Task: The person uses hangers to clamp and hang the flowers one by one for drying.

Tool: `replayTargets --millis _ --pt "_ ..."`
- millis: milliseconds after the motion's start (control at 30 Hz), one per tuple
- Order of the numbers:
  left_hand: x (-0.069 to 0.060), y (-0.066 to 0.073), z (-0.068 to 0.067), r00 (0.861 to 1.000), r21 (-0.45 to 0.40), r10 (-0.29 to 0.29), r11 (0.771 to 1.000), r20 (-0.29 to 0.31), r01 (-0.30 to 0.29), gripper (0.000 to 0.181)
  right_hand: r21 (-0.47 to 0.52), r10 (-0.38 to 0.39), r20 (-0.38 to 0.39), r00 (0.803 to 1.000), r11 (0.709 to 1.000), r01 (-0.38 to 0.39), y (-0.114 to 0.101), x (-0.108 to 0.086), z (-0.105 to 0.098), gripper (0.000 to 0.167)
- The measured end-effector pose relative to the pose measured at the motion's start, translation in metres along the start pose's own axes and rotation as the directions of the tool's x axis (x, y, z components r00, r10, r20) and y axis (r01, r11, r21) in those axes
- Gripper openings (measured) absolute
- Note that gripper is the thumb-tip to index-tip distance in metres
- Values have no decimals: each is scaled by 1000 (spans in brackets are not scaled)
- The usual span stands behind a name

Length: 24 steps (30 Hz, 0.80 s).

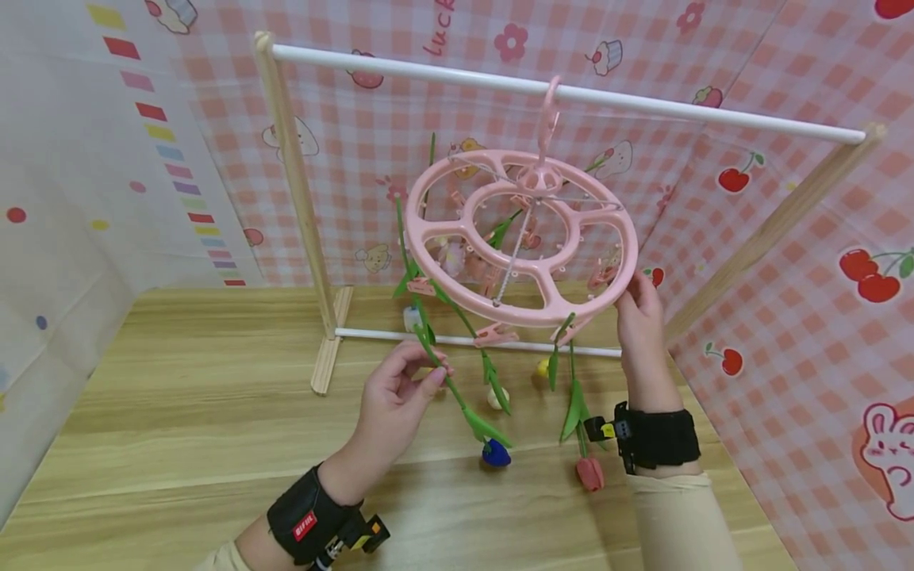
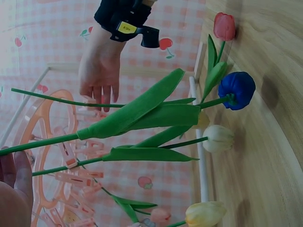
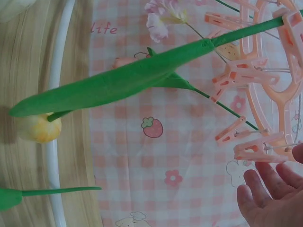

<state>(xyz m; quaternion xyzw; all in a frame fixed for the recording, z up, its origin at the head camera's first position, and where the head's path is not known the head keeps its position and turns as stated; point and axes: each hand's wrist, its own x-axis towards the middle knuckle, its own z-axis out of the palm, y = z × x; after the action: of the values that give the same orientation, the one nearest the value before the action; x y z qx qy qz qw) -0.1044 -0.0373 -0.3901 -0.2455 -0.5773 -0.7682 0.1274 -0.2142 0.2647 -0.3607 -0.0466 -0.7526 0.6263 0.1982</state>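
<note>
A round pink clip hanger (image 1: pixel 540 179) hangs by its hook from a white rail. My left hand (image 1: pixel 396 392) pinches the green stem of a blue artificial tulip (image 1: pixel 496 453), which points head down below the hanger's front left. At the hanger's right edge is my right hand (image 1: pixel 646 341), its fingers extended beside a pink clip (image 3: pixel 260 149). Whether those fingertips touch the clip or rim is hard to tell. Head down from other clips hang a white tulip (image 2: pixel 218 138), a red-pink tulip (image 1: pixel 590 473) and a yellow tulip (image 3: pixel 42 127).
The rack has a white top rail (image 1: pixel 428 75), wooden posts (image 1: pixel 296 190) and a white lower bar (image 1: pixel 457 341), standing on a wood-grain table (image 1: pixel 200 412). Behind it hangs a pink checked cloth (image 1: pixel 236 103). A pale pink flower (image 3: pixel 161 21) hangs toward the back.
</note>
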Motion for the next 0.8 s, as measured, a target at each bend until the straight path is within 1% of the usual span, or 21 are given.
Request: replayTargets --millis 100,233,333,433,600,733,800 --pt "0 0 0 1000 -5 -6 1000 -3 6 18 22 -12 -22 1000 1000 12 1 -1 3 39" --pt "-1 -1 -1 1000 -3 -15 1000 -6 15 19 32 -30 -32 999 999 31 2 -1 6 36" --pt "-1 -1 0 1000 1 -17 1000 -6 17 19 15 -33 -46 998 999 34 2 -2 7 30" --pt "-1 -1 0 1000 2 -14 1000 -6 14 19 22 -42 -62 997 999 44 4 -2 6 20" --pt "-1 1 0 1000 1 -17 1000 -9 17 19 76 -66 -95 993 994 73 6 -2 5 12" --pt "-1 1 -1 1000 -3 -26 1000 -10 26 18 119 -62 -109 992 990 75 7 -4 6 10" --pt "-2 0 -1 1000 -7 -24 1000 -8 24 18 150 -78 -109 991 984 94 8 -6 7 9"
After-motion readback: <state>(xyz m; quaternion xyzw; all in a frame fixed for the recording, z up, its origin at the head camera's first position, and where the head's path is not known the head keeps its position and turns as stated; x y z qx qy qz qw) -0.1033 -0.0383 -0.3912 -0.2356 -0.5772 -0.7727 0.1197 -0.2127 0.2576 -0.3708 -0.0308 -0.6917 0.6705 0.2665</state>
